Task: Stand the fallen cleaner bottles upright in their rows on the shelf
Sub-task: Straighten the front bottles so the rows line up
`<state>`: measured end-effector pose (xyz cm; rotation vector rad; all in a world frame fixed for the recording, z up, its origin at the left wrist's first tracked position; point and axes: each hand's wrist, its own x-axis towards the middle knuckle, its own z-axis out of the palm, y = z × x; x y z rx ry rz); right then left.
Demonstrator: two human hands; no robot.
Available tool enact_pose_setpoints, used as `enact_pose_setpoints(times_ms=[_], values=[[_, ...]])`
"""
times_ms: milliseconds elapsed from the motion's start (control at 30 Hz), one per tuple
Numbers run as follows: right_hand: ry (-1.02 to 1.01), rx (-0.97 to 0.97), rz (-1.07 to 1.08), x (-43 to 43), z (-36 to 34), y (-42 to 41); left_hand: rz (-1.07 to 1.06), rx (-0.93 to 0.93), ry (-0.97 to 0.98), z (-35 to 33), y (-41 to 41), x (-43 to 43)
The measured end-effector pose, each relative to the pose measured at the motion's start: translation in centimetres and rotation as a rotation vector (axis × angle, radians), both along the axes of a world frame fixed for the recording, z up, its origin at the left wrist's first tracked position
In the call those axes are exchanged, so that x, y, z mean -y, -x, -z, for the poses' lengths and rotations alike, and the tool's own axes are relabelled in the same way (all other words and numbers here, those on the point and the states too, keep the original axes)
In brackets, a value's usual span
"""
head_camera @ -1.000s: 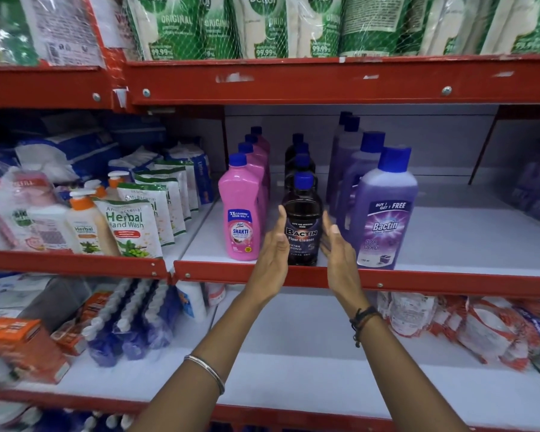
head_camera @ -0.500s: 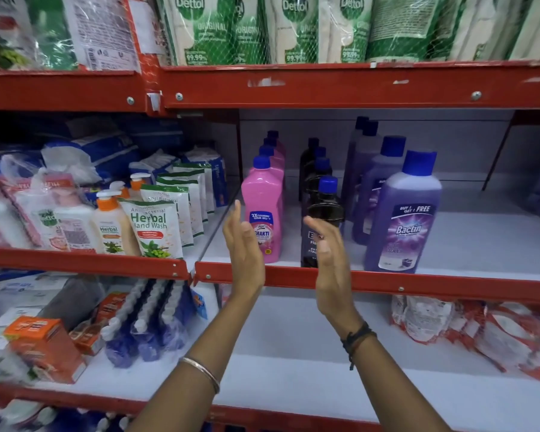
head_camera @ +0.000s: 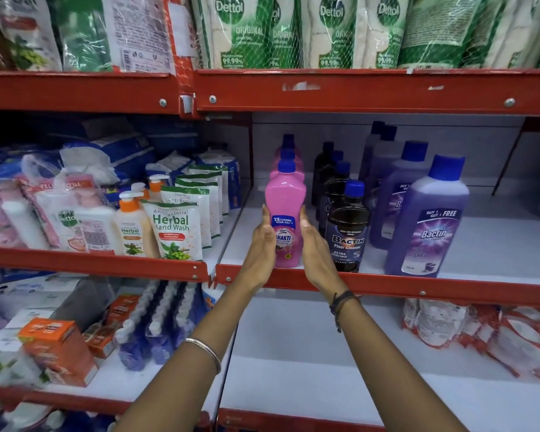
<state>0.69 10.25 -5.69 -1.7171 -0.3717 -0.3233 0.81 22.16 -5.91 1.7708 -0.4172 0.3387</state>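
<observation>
Pink cleaner bottle (head_camera: 285, 213), seen from the head camera, stands upright at the front of its row on the middle shelf (head_camera: 387, 283), its long axis vertical and its label facing out. It sits directly between both hands: the left hand (head_camera: 261, 247) lies flat against its left side, the right hand (head_camera: 317, 254) against its right side, fingers straight and pointing up. The grip is an open-palmed clasp on the bottle from both sides, neither hand nearer. Just to its right stands the dark bottle (head_camera: 346, 232), then the purple bottle (head_camera: 427, 222). No bottle here appears to lie fallen, so any coming move looks like a small squaring of the pink one within its row.
</observation>
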Motion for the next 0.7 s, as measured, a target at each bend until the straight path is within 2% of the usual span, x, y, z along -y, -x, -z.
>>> enact_pose_setpoints(times_ms=[233,500,633,700], values=[[0.059,0.018,0.044,-0.2,0.1,1.7,0.028,-0.01,-0.029,0.6,1.2,-0.6],[0.11,-0.01,0.094,-0.4,-0.1,3.3,0.034,-0.038,-0.151,0.2,2.6,-1.6],[0.194,0.058,0.18,-0.2,-0.7,4.8,-0.043,-0.042,-0.175,0.1,3.5,-1.2],[0.187,0.132,0.238,0.1,-1.4,5.7,-0.157,0.068,-0.105,-0.3,4.3,-0.5]])
